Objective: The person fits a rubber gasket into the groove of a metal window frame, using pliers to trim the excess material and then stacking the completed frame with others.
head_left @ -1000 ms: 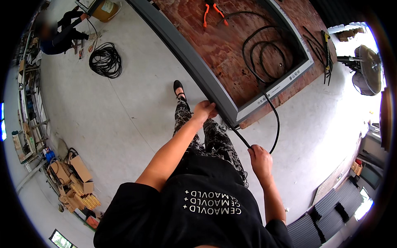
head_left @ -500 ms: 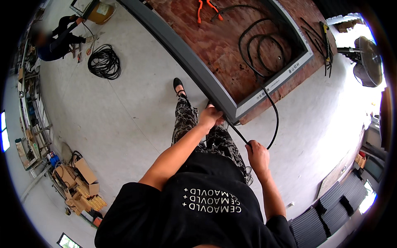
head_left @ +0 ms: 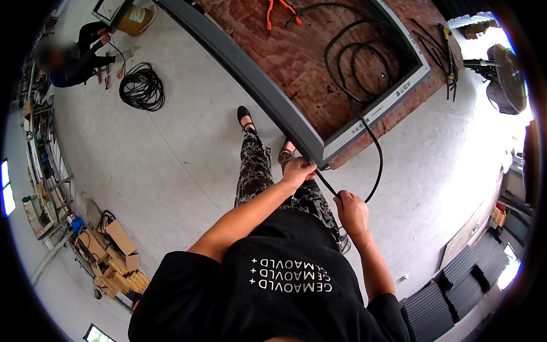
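A grey metal window frame (head_left: 292, 122) lies on a reddish-brown board tabletop (head_left: 285, 68), its near corner reaching past the edge. My left hand (head_left: 299, 172) is closed at this corner, thumb and fingers pressed against the underside of the frame where a black rubber strip (head_left: 326, 181) meets it. My right hand (head_left: 351, 214) grips the same strip a short way to the right. From there the strip loops up over the frame's near side and runs into loose coils inside the frame. My left fingertips are partly hidden.
Orange-handled pliers (head_left: 269, 18) lie on the board. Short black strips (head_left: 430, 44) lie at its right end, beside a standing fan (head_left: 507, 80). A co-worker (head_left: 68, 60) sits at the far left near a coil of black strip (head_left: 142, 86) on the floor. Cardboard boxes (head_left: 121, 236) are heaped lower left.
My left hand has shifted slightly right along the frame's corner, toward my right hand. The right hand has moved a little up and left, still gripping the strip.
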### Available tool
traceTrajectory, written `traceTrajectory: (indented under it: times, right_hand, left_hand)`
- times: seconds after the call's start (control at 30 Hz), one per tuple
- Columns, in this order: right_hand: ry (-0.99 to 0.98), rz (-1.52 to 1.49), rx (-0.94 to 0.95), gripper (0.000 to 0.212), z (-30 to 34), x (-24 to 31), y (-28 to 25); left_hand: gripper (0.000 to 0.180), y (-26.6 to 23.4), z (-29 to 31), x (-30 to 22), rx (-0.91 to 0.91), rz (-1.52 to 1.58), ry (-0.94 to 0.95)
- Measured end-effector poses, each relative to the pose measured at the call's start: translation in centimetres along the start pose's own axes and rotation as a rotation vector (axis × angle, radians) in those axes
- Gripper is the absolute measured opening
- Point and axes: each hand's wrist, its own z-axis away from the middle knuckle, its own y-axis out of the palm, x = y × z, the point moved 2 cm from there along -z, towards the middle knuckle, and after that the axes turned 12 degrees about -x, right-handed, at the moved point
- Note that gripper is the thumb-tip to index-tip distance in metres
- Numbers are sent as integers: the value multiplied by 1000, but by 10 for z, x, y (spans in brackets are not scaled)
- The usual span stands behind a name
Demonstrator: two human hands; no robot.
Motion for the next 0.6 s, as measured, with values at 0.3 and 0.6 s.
traceTrajectory:
  times: [0.3, 0.6]
  right_hand:
    - [18, -23, -128, 13, 0, -2, -6]
    - [-57, -7, -139, 13, 2, 3, -5]
  left_hand:
    - [24, -18, -8, -20, 70, 52, -133]
    - [17, -14, -14, -7, -60, 60, 51]
